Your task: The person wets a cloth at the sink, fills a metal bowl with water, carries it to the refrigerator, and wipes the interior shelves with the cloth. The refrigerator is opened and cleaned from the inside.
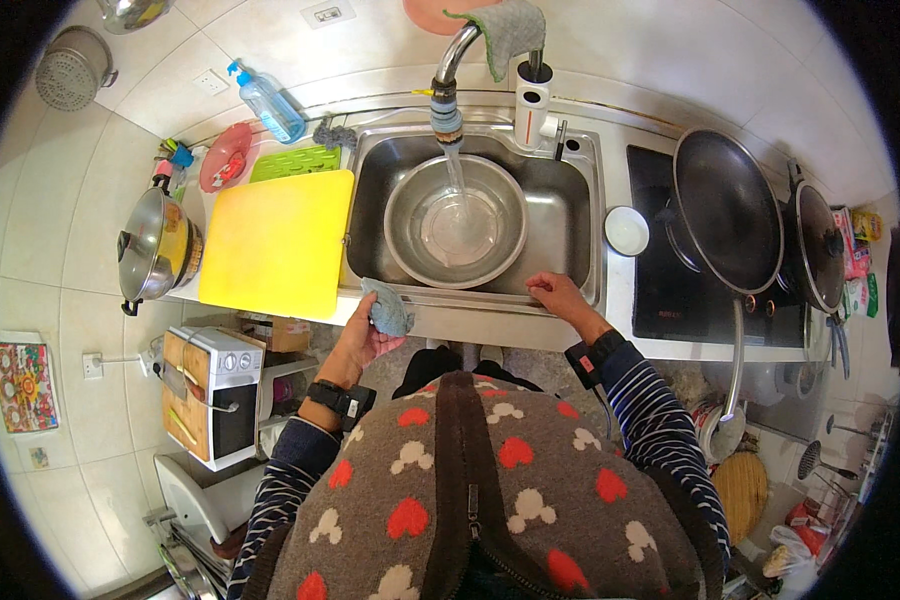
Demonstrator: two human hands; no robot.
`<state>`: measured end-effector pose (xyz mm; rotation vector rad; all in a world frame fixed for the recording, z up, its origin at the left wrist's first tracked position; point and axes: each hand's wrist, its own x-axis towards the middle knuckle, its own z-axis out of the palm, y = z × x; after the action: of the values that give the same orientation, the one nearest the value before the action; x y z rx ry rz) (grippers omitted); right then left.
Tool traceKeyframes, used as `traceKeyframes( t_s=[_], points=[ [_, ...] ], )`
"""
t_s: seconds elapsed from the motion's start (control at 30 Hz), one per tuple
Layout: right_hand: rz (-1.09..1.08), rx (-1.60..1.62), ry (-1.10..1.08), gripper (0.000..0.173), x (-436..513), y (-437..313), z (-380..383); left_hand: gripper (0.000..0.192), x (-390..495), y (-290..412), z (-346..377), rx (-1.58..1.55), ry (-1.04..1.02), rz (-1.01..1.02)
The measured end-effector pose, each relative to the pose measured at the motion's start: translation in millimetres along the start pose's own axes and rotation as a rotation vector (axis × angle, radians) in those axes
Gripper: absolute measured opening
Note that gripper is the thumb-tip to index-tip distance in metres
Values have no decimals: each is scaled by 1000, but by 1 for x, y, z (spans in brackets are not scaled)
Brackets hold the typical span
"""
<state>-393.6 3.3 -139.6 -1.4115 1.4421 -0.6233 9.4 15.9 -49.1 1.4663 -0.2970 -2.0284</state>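
Observation:
My left hand (365, 336) holds a blue-grey cloth (389, 309) by the front edge of the counter, near the sink's left corner. Bent over the front rim of the steel sink (562, 225), my right hand (562, 301) has its fingers curled together; I see nothing in them, though the fingertips' inner side is hidden. A round steel basin (511, 259) stands inside the sink. Water (459, 184) runs into it from the faucet (445, 97), whose neck curves down from the back. Water covers the basin's bottom.
Left of the sink lie a yellow cutting board (277, 244), a lidded steel pot (150, 247) and a blue soap bottle (274, 109). To the right are a white bowl (627, 231), a wok (727, 210) and a lidded pan (819, 232) on the cooktop (660, 285). A microwave (232, 390) sits lower left.

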Motion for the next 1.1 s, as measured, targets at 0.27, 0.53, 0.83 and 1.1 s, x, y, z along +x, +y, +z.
traceKeyframes(
  t_s=[0.27, 0.53, 0.83, 1.1],
  points=[
    [-24, -17, 28, 25, 0, -1, 1, 58, 1, 0, -4, 17, -14, -10],
    [-26, 10, 20, 26, 0, 1, 1, 59, 1, -7, -10, 38, 68, -34],
    [0, -41, 14, 26, 1, 0, 0, 59, -1, -7, -9, 46, 78, -35],
    [-13, -45, 38, 24, -3, -2, 1, 57, -5, -5, -4, 56, 60, -45]
  ],
)
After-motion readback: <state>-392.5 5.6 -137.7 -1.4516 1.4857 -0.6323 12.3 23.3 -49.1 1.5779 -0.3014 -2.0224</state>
